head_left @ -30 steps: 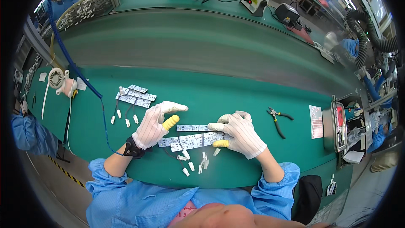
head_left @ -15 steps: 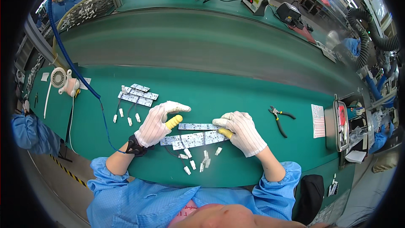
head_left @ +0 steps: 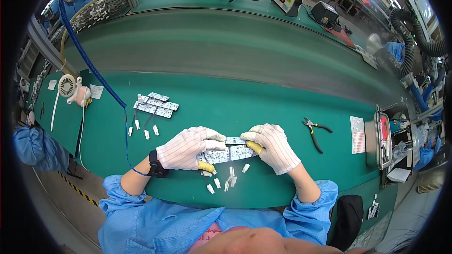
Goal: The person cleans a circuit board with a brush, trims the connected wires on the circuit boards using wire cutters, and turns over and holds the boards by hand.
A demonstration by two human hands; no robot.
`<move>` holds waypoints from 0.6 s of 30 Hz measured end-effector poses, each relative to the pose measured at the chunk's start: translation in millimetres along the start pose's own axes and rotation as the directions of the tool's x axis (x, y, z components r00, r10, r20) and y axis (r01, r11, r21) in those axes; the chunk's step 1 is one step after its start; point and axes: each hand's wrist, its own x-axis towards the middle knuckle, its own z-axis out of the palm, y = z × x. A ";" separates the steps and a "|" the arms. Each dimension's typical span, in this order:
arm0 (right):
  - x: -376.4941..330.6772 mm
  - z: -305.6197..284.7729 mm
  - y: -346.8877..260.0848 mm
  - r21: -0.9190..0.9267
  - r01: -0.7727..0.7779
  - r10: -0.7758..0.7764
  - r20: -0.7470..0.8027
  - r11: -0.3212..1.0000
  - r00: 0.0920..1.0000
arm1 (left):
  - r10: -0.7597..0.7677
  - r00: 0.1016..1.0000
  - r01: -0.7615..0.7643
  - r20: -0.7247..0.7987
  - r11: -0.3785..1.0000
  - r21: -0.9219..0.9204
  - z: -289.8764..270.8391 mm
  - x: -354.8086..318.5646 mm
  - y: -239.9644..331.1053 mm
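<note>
White-gloved hands (left hand (head_left: 186,149), right hand (head_left: 273,146)) grip 1 circuit board strip (head_left: 228,152) on the green bench (head_left: 235,108).

The left hand (head_left: 184,148) and right hand (head_left: 273,146) rest side by side on the circuit board strips (head_left: 230,150) at the near middle of the work mat (head_left: 263,108). Loose connectors (head_left: 225,182) lie just before the strips, nearer the person. A second group of boards (head_left: 156,105) lies behind and to the left, with more small connectors (head_left: 142,129) beside it. The pliers (head_left: 314,130) lie to the right of the right hand. The conveyor belt (head_left: 226,42) runs behind the mat.
</note>
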 end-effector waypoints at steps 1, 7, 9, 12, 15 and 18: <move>0.3 -0.4 -0.3 0.000 0.003 -0.003 0.000 1.000 1.000 | -0.001 1.000 0.001 -0.002 1.000 0.008 0.0 -0.5 -0.1; 1.1 -1.5 -1.8 0.001 -0.009 0.009 0.009 1.000 1.000 | -0.038 0.999 0.038 -0.030 0.999 -0.002 0.0 -3.0 0.0; 1.0 0.0 -1.4 0.009 -0.009 0.009 -0.008 1.000 1.000 | -0.085 0.996 0.083 -0.036 0.995 -0.048 2.9 -4.0 -1.6; 0.9 -0.4 -1.4 0.007 -0.004 0.004 -0.012 1.000 1.000 | -0.098 0.982 0.118 -0.163 0.986 0.115 3.2 -3.4 -2.6; 1.2 -0.1 -1.7 0.013 -0.002 0.002 -0.011 1.000 1.000 | -0.170 0.972 0.185 -0.162 0.979 0.084 5.4 -5.2 -3.3; 1.5 -0.4 -2.1 -0.003 0.000 0.000 -0.005 1.000 1.000 | -0.156 0.973 0.171 -0.171 0.982 0.078 6.6 -5.2 -3.8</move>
